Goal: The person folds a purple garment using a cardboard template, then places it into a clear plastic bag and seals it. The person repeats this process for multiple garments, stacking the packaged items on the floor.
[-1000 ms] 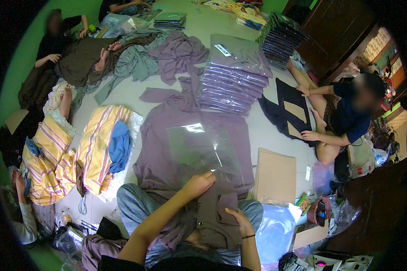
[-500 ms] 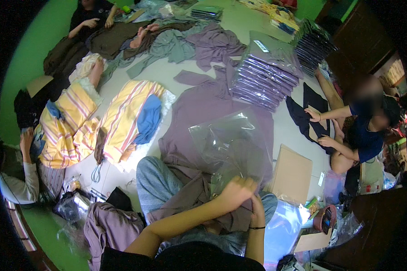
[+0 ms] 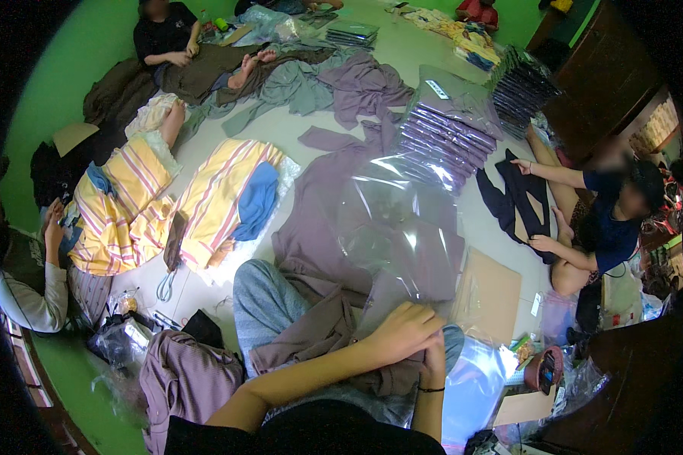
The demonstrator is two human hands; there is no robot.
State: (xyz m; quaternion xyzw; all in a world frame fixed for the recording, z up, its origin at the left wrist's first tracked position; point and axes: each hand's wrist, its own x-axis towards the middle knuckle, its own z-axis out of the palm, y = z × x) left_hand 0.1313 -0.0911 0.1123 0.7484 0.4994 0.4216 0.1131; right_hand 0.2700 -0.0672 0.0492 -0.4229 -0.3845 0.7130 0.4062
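Observation:
My left hand (image 3: 404,331) is closed at the near end of a clear plastic bag (image 3: 398,205), its fingers curled against my right hand. My right hand (image 3: 434,355) is closed there too, partly hidden behind the left. The bag stands puffed out ahead of my hands, over a mauve-brown garment (image 3: 311,197) spread on the floor. Folds of that same coloured cloth (image 3: 303,334) lie across my lap, under my left forearm. Exactly how the fingers pinch the film is hidden.
Bagged mauve garments (image 3: 448,136) are stacked ahead, near a darker stack (image 3: 520,91). Brown cardboard sheets (image 3: 487,296) and clear bags (image 3: 474,387) lie at my right. Yellow striped cloth (image 3: 224,197) lies left. A co-worker (image 3: 615,220) at right handles a black garment (image 3: 520,197).
The plastic bag has swelled wider and rounder above the garment, while my hands stay together at its near end. The co-worker at right has lifted part of the black garment.

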